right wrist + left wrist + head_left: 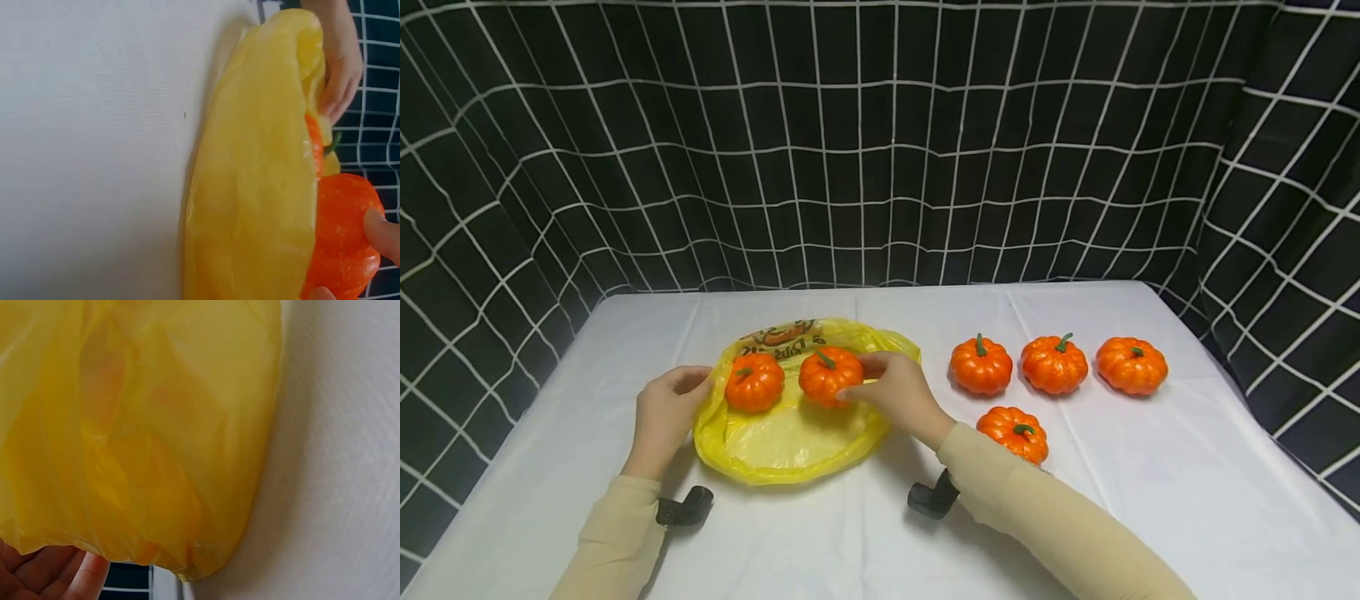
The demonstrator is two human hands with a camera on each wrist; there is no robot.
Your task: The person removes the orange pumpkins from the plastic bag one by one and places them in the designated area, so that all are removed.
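A yellow plastic bag (pixel 775 475) lies with its mouth spread upward and dark print on its far inner side. At its left rim, my left hand (pixel 668 412) holds the edge; in the left wrist view some fingers (pixel 87 578) show beyond the plastic. My right hand (pixel 904 393) grips a small orange pumpkin (pixel 829 382) with a green stem, over the right half of the bag's mouth. In the right wrist view, the thumb presses on this pumpkin (pixel 345 234), partly hidden by the bag wall. A second pumpkin (pixel 755 385) sits inside the bag at the left.
On the white-covered table (pixel 820 554), three pumpkins stand in a row at the right: one nearest the bag (pixel 981 367), a middle one (pixel 1054 367) and an outer one (pixel 1132 367). Another pumpkin (pixel 1013 432) lies in front, partly behind my right sleeve. A black gridded cloth (pixel 880 167) surrounds the table.
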